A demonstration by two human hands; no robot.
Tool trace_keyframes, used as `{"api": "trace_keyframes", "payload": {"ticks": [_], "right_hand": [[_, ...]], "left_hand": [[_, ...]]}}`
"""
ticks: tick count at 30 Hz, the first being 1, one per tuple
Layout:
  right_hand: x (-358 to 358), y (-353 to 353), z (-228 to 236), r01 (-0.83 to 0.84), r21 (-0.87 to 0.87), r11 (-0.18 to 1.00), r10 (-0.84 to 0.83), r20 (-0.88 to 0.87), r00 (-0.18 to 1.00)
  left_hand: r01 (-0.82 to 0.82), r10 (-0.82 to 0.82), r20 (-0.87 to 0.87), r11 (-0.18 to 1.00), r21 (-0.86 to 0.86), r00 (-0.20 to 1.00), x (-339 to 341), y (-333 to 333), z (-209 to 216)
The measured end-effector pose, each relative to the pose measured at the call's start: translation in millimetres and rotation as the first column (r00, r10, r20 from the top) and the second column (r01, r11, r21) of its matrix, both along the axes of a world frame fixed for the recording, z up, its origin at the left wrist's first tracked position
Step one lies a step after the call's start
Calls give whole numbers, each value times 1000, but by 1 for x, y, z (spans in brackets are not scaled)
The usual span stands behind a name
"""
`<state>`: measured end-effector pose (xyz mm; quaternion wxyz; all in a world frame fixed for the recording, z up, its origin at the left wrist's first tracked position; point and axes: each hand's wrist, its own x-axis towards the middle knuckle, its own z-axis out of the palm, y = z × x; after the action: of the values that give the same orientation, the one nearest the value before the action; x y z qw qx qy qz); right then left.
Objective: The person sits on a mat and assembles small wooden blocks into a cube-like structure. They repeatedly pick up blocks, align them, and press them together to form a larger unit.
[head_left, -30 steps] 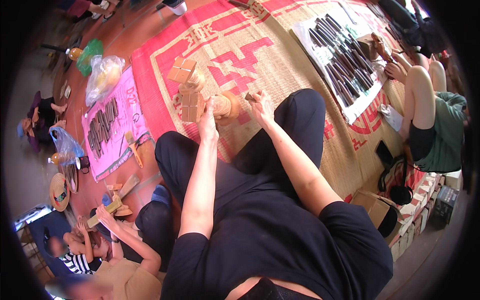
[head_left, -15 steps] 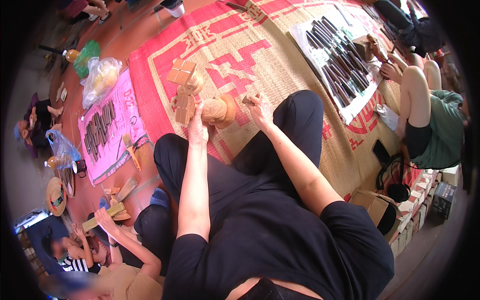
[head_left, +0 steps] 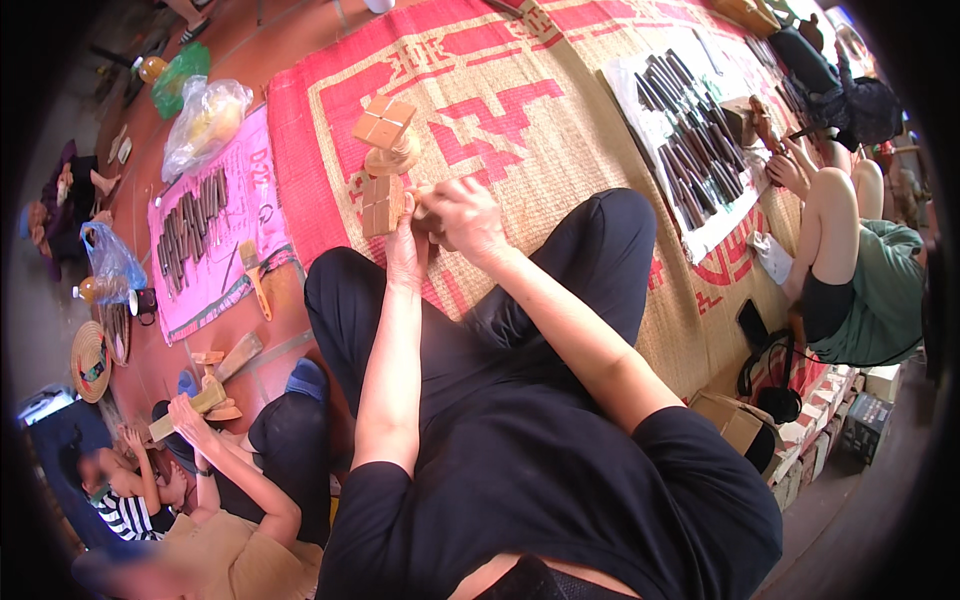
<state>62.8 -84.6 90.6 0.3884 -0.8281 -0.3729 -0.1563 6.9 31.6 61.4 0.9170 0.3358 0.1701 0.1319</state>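
My left hand (head_left: 403,250) is closed around a pale turned wooden piece with a square block end (head_left: 382,205), marked with crossing light lines. My right hand (head_left: 468,215) presses over its rounded part, fingers curled, and hides most of it. Whatever lies in the right fingers is covered. Just beyond stands a second turned wooden piece (head_left: 392,155) with a similar square block (head_left: 385,122) on top. Both hands are above the mat, between my knees.
A red and straw woven mat (head_left: 330,130) spreads ahead. Dark-handled tools (head_left: 695,140) lie on a white sheet at right, others (head_left: 192,235) on a pink cloth at left beside a brush (head_left: 255,278). Seated people work at lower left and right.
My right hand, which was apart at the right with a small brownish piece in its fingers, has come left onto the wooden piece in my left hand. The view has shifted slightly.
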Motion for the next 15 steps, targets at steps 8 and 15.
{"api": "trace_keyframes", "payload": {"ticks": [8, 15], "right_hand": [[25, -38, -49, -28, -220, 975, 16, -57, 998], [1, -8, -4, -54, -49, 997, 54, 6, 999]], "left_hand": [[-13, 13, 9, 999, 53, 1000, 3, -3, 1], [66, -65, -23, 995, 71, 998, -1, -3, -12]]}}
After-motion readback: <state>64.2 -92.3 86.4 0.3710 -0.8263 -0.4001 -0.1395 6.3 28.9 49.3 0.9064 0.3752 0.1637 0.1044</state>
